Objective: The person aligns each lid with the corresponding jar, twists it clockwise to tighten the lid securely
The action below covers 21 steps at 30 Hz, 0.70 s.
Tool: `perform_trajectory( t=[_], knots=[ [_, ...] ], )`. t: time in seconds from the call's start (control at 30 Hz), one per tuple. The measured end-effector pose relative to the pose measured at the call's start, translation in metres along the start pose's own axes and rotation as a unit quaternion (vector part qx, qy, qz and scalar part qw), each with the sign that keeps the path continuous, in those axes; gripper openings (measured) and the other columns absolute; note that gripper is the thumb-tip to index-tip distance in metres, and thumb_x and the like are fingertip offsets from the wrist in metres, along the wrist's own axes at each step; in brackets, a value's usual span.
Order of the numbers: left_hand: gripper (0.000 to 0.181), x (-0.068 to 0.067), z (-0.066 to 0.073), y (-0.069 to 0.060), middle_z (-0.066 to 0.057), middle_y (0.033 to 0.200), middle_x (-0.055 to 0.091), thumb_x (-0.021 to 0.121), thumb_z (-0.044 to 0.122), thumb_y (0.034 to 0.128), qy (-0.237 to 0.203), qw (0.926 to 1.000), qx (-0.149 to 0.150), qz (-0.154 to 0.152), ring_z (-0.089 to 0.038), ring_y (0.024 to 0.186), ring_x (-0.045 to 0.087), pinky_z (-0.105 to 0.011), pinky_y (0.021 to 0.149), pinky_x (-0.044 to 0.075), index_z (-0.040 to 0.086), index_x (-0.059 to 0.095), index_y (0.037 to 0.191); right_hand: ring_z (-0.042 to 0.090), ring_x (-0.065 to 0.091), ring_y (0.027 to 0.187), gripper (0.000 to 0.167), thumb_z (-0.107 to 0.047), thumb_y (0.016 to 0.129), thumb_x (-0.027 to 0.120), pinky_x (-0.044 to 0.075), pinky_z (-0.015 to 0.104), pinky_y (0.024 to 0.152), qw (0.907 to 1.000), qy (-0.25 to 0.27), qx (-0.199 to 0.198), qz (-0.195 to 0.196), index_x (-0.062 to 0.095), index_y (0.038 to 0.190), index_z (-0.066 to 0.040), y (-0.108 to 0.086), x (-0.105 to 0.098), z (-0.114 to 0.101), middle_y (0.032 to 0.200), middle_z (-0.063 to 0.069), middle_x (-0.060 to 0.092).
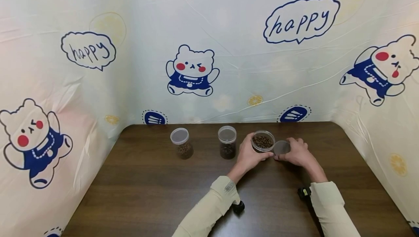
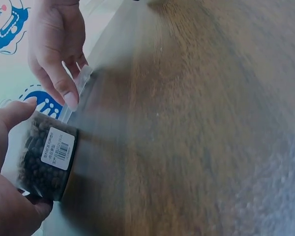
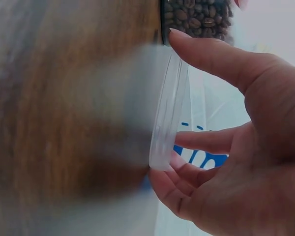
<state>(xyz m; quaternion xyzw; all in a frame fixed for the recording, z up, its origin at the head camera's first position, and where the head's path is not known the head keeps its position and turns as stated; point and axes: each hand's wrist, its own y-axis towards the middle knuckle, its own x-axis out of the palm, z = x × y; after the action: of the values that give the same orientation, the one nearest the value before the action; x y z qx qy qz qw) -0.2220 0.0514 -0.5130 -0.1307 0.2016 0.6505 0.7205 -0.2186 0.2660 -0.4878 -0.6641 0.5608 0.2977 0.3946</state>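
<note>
Count three clear jars on the brown desk (image 1: pixel 147 193), all in a row near its far edge: one capped jar (image 1: pixel 182 144) left of that edge's middle, one darker-filled capped jar (image 1: pixel 227 143) about mid-edge, one open jar (image 1: pixel 263 141) farther right. Count one loose lid (image 1: pixel 280 148), just right of the open jar, toward the far right corner. Count two hands, two pale sleeves (image 1: pixel 212 208), one white barcode label (image 2: pixel 59 148) on the open jar. See brown beans (image 1: pixel 263 142) inside it. Count three bears (image 1: pixel 191 70) on the backdrop (image 1: pixel 229 18).

Find the open jar within the left hand (image 1: pixel 249 155): upright, clamped between thumb along the near side and fingers round the left side. Find the lid within the right hand (image 1: pixel 297 152): roughly flat, low at the desk, pinched between thumb and fingers at opposite edges. Cannot tell whether lid touches desk.
</note>
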Motion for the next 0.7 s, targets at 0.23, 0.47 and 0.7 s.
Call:
perform_trajectory(
  t=[0.23,0.47,0.7],
  knots=[
    [0.095,-0.007,0.004,-0.007,-0.002,0.143,0.064,0.098,0.04,0.0734,0.002,0.9999,0.003,-0.012,-0.019,0.133,0.06,-0.038,0.112,0.05,0.017,0.049,0.152,0.059,0.042,0.118,0.099,-0.04,0.079,0.09,0.049,0.065,0.091,0.9998,-0.01,-0.018,0.006,0.043,0.146,0.017,-0.009,-0.004,-0.005,0.134,0.046,0.043],
    [0.093,-0.018,0.011,-0.022,-0.002,0.144,0.063,0.097,0.038,0.0748,-0.001,0.9996,0.018,-0.024,-0.019,0.132,0.06,-0.038,0.111,0.05,0.018,0.049,0.152,0.057,0.044,0.116,0.095,-0.037,0.077,0.091,0.05,0.065,0.09,0.9988,-0.028,-0.039,0.007,0.047,0.144,0.014,-0.021,-0.009,-0.021,0.133,0.044,0.045],
    [0.093,-0.039,0.013,-0.042,0.0,0.141,0.065,0.098,0.037,0.0725,-0.014,0.998,0.023,-0.057,-0.017,0.129,0.062,-0.037,0.108,0.051,0.02,0.051,0.151,0.056,0.045,0.116,0.095,-0.036,0.076,0.093,0.053,0.063,0.088,0.9969,-0.046,-0.063,0.009,0.048,0.143,0.015,-0.036,-0.011,-0.034,0.133,0.044,0.045]
  ],
)
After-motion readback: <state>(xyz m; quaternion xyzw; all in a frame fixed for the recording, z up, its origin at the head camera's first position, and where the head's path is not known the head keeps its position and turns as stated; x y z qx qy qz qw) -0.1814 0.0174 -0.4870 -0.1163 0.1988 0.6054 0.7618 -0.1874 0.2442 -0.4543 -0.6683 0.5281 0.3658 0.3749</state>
